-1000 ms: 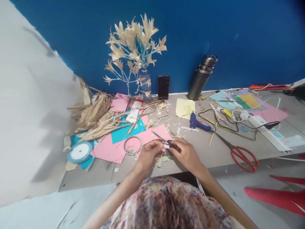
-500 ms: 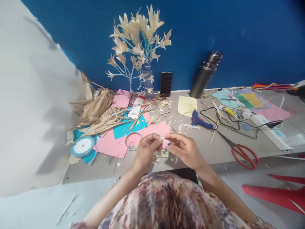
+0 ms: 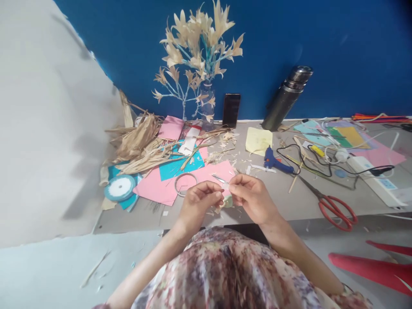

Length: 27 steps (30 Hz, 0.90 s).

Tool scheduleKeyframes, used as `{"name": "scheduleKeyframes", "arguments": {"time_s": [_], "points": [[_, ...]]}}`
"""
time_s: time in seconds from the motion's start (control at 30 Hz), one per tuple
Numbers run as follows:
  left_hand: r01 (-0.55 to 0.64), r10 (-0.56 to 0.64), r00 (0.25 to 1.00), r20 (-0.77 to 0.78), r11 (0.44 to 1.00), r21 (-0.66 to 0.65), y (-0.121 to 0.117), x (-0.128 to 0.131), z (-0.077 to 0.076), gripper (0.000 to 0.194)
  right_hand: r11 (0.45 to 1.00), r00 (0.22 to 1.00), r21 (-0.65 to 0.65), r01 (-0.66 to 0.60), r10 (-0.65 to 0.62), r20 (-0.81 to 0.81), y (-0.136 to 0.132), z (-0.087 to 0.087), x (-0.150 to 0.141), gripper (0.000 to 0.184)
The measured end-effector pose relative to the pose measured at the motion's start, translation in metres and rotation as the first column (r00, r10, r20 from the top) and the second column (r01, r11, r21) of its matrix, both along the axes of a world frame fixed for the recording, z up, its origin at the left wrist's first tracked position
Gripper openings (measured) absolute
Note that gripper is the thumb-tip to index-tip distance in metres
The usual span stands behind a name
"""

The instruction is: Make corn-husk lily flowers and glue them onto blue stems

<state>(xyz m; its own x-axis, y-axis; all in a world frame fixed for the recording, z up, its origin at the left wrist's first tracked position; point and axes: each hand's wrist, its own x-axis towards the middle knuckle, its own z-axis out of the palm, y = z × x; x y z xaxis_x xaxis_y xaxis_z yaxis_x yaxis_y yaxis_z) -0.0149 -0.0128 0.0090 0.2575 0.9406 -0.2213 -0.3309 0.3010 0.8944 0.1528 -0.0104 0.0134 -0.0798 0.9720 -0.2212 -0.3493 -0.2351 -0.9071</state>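
Note:
Over the near edge of the table, my left hand is closed, thumb against fingertips; whatever it pinches is too small to make out. My right hand faces it, fingers pinched around a slim silvery pointed tool whose tip points left. A tiny whitish piece shows at the right fingertips. Beneath the hands lies pink paper with a roll of tape on it, just beyond my left hand. Scraps lie close below the fingers.
Dried husks and a ribbon spool lie at left. Pale flowers stand in a bottle, beside a phone and a leaning flask. To the right are a glue gun, red-handled scissors and a power strip.
My hands have drawn slightly apart and the right fingers have curled in. The silvery tool now shows more clearly, pointing left. The whole view has shifted a little.

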Motion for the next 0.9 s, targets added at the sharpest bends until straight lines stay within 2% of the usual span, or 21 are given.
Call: {"name": "scheduleKeyframes", "arguments": {"time_s": [0.17,0.33,0.47,0.7,0.9], "points": [[-0.049,0.063,0.981,-0.185,0.996,0.079,-0.003,0.001,0.009,0.017,1.0,1.0,-0.004,-0.026,0.026,-0.001,-0.005,0.003,-0.007,0.022],[-0.069,0.094,0.963,-0.254,0.992,0.106,-0.004,0.001,0.013,0.013,0.997,0.997,0.013,-0.073,0.073,-0.001,-0.007,-0.001,-0.008,0.017],[-0.052,0.074,0.963,-0.258,0.994,0.093,-0.004,0.001,0.012,0.012,0.998,0.998,0.002,-0.059,0.059,-0.013,-0.008,-0.003,-0.009,0.014],[-0.016,0.042,0.965,-0.258,0.995,0.103,-0.005,-0.001,0.012,0.012,0.994,0.987,0.077,-0.08,0.068,0.144,-0.009,-0.008,-0.008,0.012],[-0.037,0.056,0.967,-0.248,0.996,0.079,-0.004,-0.001,0.008,0.012,0.992,0.977,0.091,-0.092,0.072,0.202,-0.01,-0.007,-0.006,0.012]]}}
